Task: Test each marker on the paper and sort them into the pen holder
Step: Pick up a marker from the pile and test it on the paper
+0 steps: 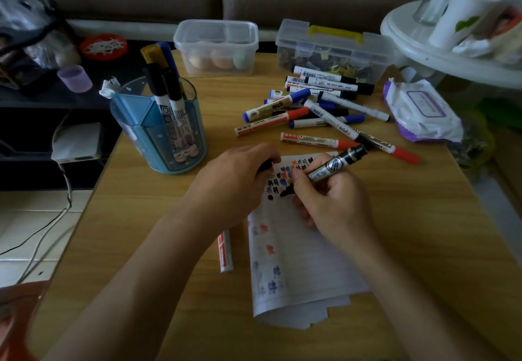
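My right hand (333, 202) grips a black marker (330, 170) with its tip down on the white paper (296, 261), among several coloured test scribbles. My left hand (237, 174) rests on the paper's top left corner, its fingers curled round a small black cap (265, 166). The blue pen holder (161, 129) stands at the left and holds several markers upright. A pile of loose markers (322, 109) in red, blue and black lies beyond the paper. One red-and-white marker (225, 250) lies left of the paper, partly under my left forearm.
A clear lidded box (216, 47) with eggs and a clear case with a yellow handle (333, 47) stand at the table's back. A pack of wipes (421, 109) lies at the right. A white round stand (452, 47) overhangs the far right corner.
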